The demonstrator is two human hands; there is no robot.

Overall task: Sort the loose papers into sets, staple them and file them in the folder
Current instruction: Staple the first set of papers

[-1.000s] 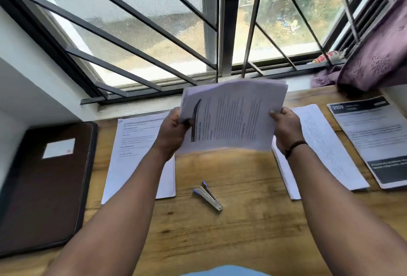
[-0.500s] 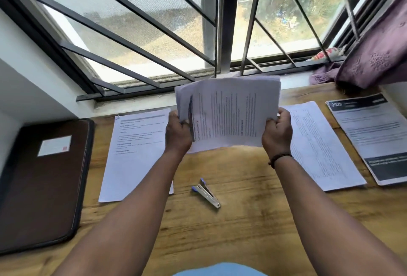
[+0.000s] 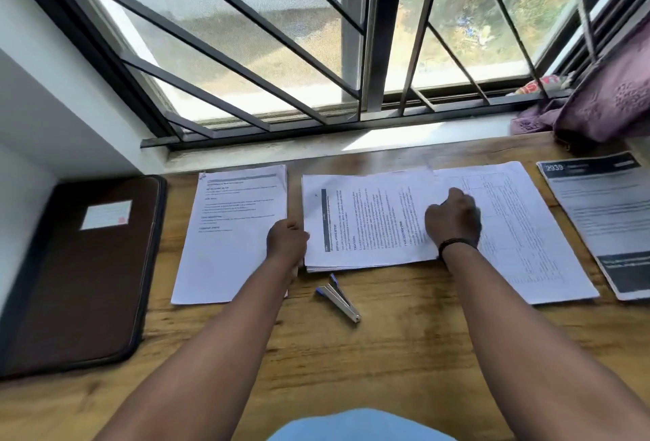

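paper stack [image 3: 369, 219] lowered onto desk [image 3: 404, 352], stapler [image 3: 339, 298] just before it

The stack [image 3: 369, 222], held upright in the air between both hands a second ago, now lies flat on the counter [image 3: 404, 342], its right end overlapping the sheet [image 3: 527, 236] there. The left hand [image 3: 286, 240] has come down to the stack's left edge, beside the left pile [image 3: 225, 240]. The right hand [image 3: 453, 219] has dropped on top of the stack's right end, fingers [image 3: 457, 194] curled, knuckles up.
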